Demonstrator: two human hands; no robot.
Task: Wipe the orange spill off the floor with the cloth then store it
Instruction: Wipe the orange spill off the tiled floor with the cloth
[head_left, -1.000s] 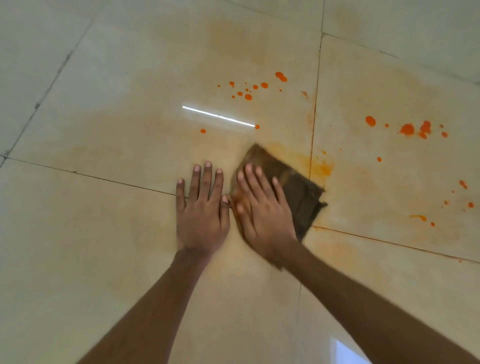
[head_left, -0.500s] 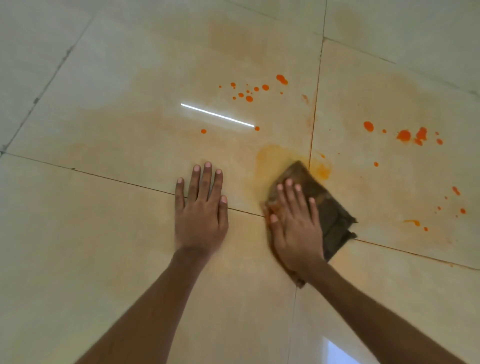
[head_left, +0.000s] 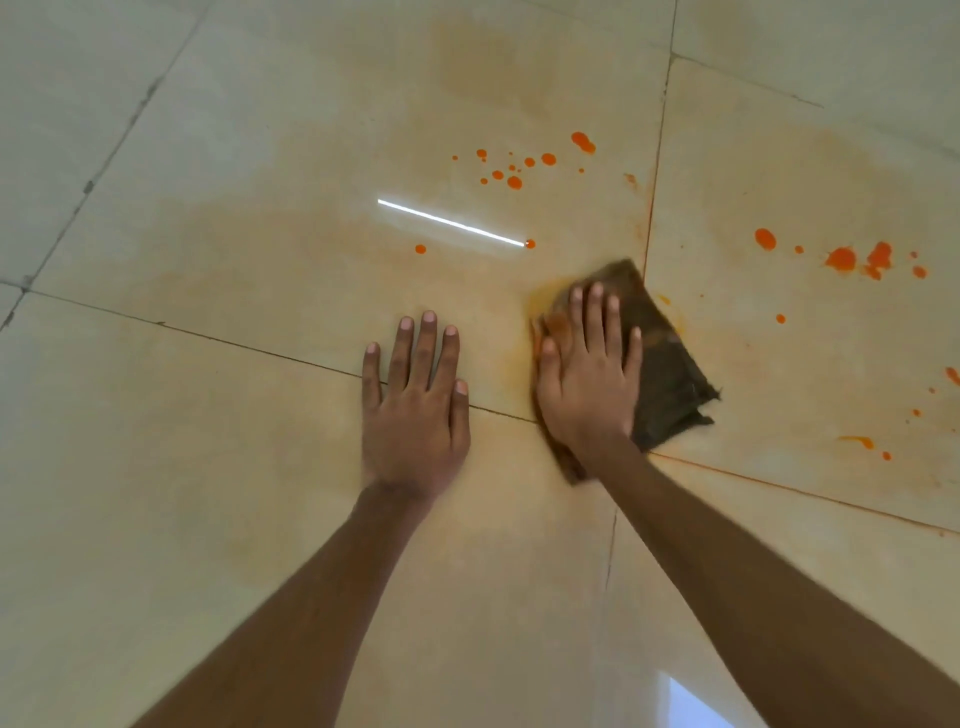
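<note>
My flat right hand (head_left: 584, 387) presses the soft, floppy, wet-looking dark brown cloth (head_left: 662, 358); my left hand (head_left: 415, 410) lies flat and empty on the shiny beige tile floor (head_left: 208, 467).

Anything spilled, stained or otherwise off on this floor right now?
Yes. Orange droplets dot the tile beyond the hands, and a second scatter lies on the tile to the right. A pale orange film spreads across the floor, and the dark cloth under the right hand is orange-stained at its left edge.
</note>
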